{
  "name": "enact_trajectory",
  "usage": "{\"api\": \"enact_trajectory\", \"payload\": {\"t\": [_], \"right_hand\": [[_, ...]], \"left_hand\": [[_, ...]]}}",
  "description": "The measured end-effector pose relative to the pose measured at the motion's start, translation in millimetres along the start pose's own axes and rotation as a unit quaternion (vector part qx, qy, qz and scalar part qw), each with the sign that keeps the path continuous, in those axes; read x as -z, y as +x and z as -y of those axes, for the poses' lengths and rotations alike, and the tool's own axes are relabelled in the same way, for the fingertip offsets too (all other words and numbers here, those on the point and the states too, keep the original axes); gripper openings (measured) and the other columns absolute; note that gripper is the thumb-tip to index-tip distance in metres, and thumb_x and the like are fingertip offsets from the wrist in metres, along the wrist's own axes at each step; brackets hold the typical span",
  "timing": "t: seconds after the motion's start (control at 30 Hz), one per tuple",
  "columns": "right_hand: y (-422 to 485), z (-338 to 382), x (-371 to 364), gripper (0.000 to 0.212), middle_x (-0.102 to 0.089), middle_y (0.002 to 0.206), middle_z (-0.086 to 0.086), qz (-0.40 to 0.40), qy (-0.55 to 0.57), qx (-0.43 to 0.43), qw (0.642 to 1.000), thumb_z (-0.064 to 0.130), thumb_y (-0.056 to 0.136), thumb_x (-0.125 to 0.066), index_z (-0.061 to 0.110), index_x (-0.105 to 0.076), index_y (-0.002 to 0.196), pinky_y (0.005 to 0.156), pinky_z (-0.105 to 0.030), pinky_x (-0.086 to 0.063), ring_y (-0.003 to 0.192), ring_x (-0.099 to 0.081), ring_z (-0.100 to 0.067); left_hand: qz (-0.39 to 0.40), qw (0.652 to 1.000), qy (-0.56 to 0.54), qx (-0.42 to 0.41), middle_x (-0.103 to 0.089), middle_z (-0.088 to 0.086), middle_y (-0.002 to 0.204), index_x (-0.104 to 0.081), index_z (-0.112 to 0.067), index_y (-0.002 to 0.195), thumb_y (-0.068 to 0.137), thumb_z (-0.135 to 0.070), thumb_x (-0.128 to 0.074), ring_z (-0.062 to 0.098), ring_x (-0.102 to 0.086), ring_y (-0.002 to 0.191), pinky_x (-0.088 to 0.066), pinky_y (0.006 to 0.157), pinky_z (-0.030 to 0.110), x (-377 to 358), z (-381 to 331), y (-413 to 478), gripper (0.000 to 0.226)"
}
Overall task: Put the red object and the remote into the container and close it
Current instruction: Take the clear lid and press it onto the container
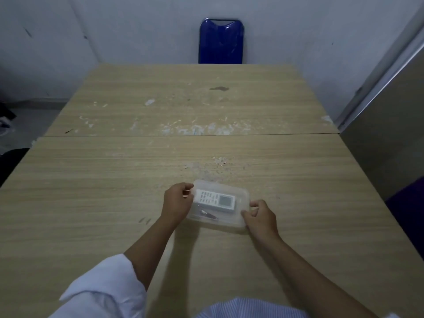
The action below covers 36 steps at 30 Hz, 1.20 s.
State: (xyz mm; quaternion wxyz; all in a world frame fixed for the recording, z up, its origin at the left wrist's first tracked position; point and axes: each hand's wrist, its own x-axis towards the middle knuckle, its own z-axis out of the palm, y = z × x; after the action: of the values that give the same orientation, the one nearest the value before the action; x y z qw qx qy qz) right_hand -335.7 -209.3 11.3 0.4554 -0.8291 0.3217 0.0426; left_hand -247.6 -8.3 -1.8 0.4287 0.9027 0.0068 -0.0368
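Nearly done, by the look of it: the remote (216,200) lies inside the container (238,220) on the counter (91,191), between both grips, a dark, faintly reddish object (209,215) beside it. Left hand (177,204) and right hand (260,218) pinch the lid's (242,193) ends, probably still pressing it shut. No writing is legible.

Your left hand (176,203) blocks left end of clear plastic lidded container (231,222); your right hand (260,216) blocks its near-right corner. Far side of container open to you. Worn light wooden table (160,106) bare beyond. Blue plastic chair back (221,41) well apart, behind far edge.
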Motion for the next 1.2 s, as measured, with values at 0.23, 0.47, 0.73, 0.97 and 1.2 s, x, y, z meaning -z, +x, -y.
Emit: {"api": "enact_trajectory", "payload": {"t": [0.23, 0.47, 0.73, 0.97, 1.2], "right_hand": [[1.7, 11.9, 3.2, 0.035, -0.063, 0.116, -0.017, 0.05, -0.183, 0.044, 0.981, 0.025, 0.087, -0.058, 0.006, -0.048, 0.114, 0.08, -0.033, -0.048, 0.105, -0.061, -0.033], [8.6, 10.0, -14.1, 0.053, -0.039, 0.142, -0.017, -0.004, -0.178, 0.142, 0.974, 0.02, 0.088, -0.055, 0.006, -0.036, 0.136, 0.108, -0.038, -0.036, 0.13, -0.038, -0.031], [29.2, -11.2, -53.8, 0.071, 0.003, 0.162, -0.007, 0.014, -0.275, 0.238, 0.932, 0.051, 0.094, -0.022, 0.012, -0.004, 0.15, 0.122, -0.039, 0.0, 0.149, 0.01, -0.018], [36.2, -21.8, -61.4, 0.072, -0.01, 0.161, -0.01, -0.008, -0.292, 0.254, 0.922, 0.052, 0.092, -0.018, 0.01, -0.009, 0.15, 0.121, -0.038, -0.005, 0.149, -0.003, -0.021], [35.4, -18.5, -59.1, 0.071, -0.009, 0.162, -0.008, 0.015, -0.277, 0.248, 0.928, 0.051, 0.092, -0.02, 0.01, -0.011, 0.15, 0.122, -0.041, -0.015, 0.15, -0.001, -0.021]], "left_hand": [[-0.032, 0.998, 0.058, -0.013, -0.067, 0.02, 0.113, -0.066, -0.001, 0.106, 0.08, 0.006, -0.049, 0.032, -0.064, 0.1, -0.049, 0.092, 0.037, -7.6, 3.2, -5.5, 0.033], [0.013, 0.994, 0.086, -0.062, -0.051, 0.019, 0.132, -0.05, -0.005, 0.125, 0.081, -0.006, -0.055, 0.031, -0.047, 0.122, -0.038, 0.106, 0.04, -7.0, 5.6, 0.1, 0.044], [0.108, 0.964, 0.207, -0.124, -0.007, 0.009, 0.16, -0.01, -0.01, 0.147, 0.097, -0.036, -0.033, 0.02, -0.003, 0.148, 0.0, 0.12, 0.037, -33.3, 15.0, -3.0, 0.062], [0.083, 0.968, 0.187, -0.144, -0.015, 0.009, 0.159, -0.014, -0.01, 0.147, 0.092, -0.037, -0.027, 0.02, -0.011, 0.147, -0.006, 0.121, 0.04, -38.2, 24.9, -5.4, 0.062], [0.11, 0.965, 0.195, -0.137, -0.011, 0.007, 0.16, -0.009, -0.012, 0.148, 0.095, -0.038, -0.024, 0.018, -0.012, 0.146, -0.009, 0.122, 0.038, -35.5, 22.4, -2.7, 0.061]]}}
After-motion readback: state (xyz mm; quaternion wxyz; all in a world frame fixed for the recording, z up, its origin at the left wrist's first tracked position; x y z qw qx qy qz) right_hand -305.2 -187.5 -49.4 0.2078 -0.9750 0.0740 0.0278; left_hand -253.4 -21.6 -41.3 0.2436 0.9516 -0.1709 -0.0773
